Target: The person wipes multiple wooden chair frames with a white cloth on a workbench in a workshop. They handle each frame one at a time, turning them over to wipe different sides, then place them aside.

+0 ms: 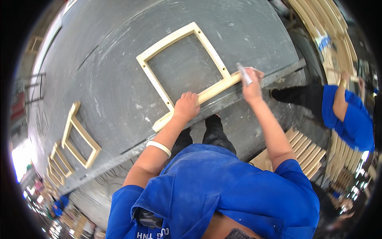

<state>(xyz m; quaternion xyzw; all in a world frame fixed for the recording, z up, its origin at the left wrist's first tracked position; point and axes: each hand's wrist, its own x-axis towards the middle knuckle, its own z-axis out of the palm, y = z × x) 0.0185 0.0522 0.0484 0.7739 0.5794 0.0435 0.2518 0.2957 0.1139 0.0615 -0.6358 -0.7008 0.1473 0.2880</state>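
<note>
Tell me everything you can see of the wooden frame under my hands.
The wooden frame is pale, smooth-looking and four-sided, with an open middle and four small dark holes or spots along its two side bars. It lies flat on the grey table, its longer near rail by the edge. The left hand grips that rail; the right hand, holding a white pad, partly hides its right end.

On the grey workbench (111,75): at least four wooden frames (217,90); over it: two bare hands (187,105) (252,85), one white sheet (244,75).
</note>
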